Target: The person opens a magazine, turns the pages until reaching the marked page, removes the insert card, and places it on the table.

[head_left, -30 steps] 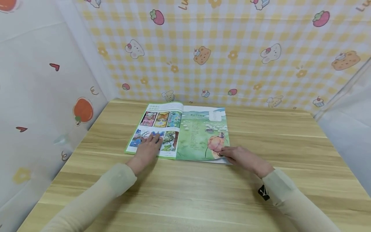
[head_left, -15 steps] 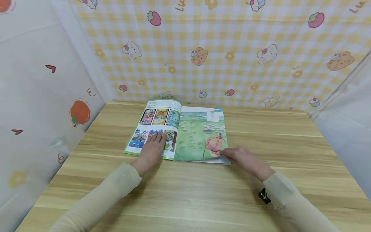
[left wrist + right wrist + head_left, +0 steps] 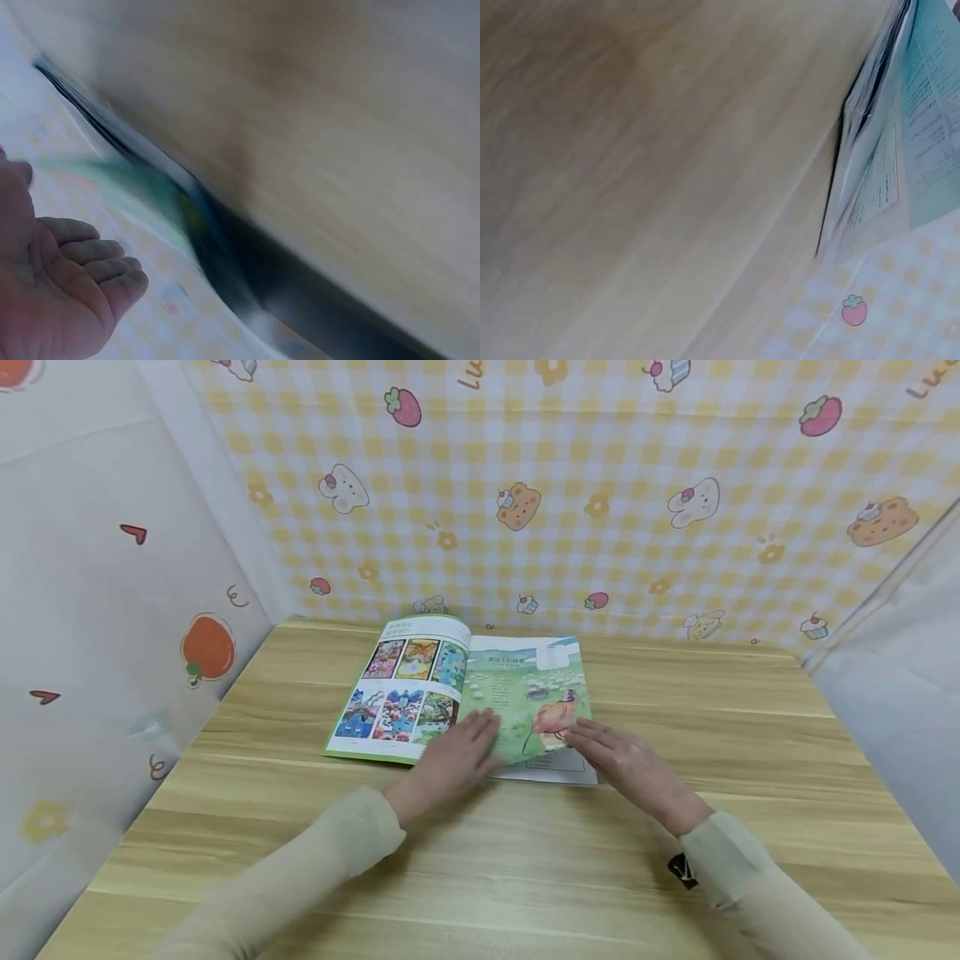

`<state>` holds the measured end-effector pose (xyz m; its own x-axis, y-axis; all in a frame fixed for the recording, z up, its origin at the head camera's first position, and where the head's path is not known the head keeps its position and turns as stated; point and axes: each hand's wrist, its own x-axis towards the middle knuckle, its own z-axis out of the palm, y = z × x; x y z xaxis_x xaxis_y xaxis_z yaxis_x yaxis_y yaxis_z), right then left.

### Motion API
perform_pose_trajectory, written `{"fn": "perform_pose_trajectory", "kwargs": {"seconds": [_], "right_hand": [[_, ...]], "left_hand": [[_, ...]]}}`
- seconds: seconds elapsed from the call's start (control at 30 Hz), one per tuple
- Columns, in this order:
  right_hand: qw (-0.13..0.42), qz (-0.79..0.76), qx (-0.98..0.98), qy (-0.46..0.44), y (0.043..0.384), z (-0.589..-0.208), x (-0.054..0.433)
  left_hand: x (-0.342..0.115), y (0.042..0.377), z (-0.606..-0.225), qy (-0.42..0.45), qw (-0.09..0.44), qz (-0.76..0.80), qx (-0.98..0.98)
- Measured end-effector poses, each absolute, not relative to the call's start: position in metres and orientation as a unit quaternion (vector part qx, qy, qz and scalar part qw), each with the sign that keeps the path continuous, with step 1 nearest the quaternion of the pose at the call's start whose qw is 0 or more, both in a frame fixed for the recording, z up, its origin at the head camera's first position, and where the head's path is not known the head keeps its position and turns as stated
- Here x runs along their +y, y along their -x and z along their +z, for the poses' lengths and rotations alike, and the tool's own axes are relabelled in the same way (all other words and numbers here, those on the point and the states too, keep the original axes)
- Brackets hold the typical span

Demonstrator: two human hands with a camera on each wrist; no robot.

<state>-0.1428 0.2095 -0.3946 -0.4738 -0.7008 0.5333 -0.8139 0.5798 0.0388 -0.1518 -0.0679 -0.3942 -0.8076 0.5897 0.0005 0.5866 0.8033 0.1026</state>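
An open picture book [image 3: 378, 747] lies on the table, its left page filled with small colourful pictures. Its green right page [image 3: 495, 693], painted with a meadow and a pink flower, is lifted at the lower outer corner. My right hand [image 3: 637, 770] pinches that page near its outer edge; a white page [image 3: 577, 772] shows beneath. My left hand [image 3: 448, 762] is over the lower part of the book near the fold, fingers extended. In the left wrist view the left hand [image 3: 71, 281] has straight fingers beside the curving page. No right hand shows in the right wrist view.
The wooden table [image 3: 495, 877] extends around the book. Behind it hangs a yellow checked cloth [image 3: 600, 468] with cartoon prints, and a white printed cloth [image 3: 90, 593] covers the left side. A black item [image 3: 682, 870] sits at the right cuff.
My left hand has moved right from the left page toward the right page. My right hand has raised the green page's lower corner, exposing more of the page below.
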Motion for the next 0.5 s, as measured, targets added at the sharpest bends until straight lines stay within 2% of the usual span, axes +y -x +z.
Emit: {"fn": "perform_pose_trajectory", "kwargs": {"seconds": [0.07, 0.13, 0.33, 0.4, 0.5], "right_hand": [[0.276, 0.100, -0.844, -0.449, 0.143, -0.393, 0.208], [0.294, 0.092, -0.837, -0.452, 0.142, -0.391, 0.206], [0.326, 0.092, -0.820, -0.461, 0.140, -0.389, 0.202], [0.340, 0.107, -0.818, -0.452, 0.140, -0.387, 0.202], [0.350, 0.155, -0.821, -0.423, 0.140, -0.386, 0.205]], "left_hand": [[-0.053, 0.149, -0.395, -0.334, 0.023, 0.073, 0.940], [-0.041, 0.147, -0.395, -0.357, 0.009, 0.087, 0.930], [-0.022, 0.147, -0.396, -0.391, -0.078, 0.081, 0.914], [-0.021, 0.149, -0.395, -0.386, -0.080, 0.102, 0.913], [-0.020, 0.154, -0.391, -0.315, -0.010, 0.224, 0.922]]}}
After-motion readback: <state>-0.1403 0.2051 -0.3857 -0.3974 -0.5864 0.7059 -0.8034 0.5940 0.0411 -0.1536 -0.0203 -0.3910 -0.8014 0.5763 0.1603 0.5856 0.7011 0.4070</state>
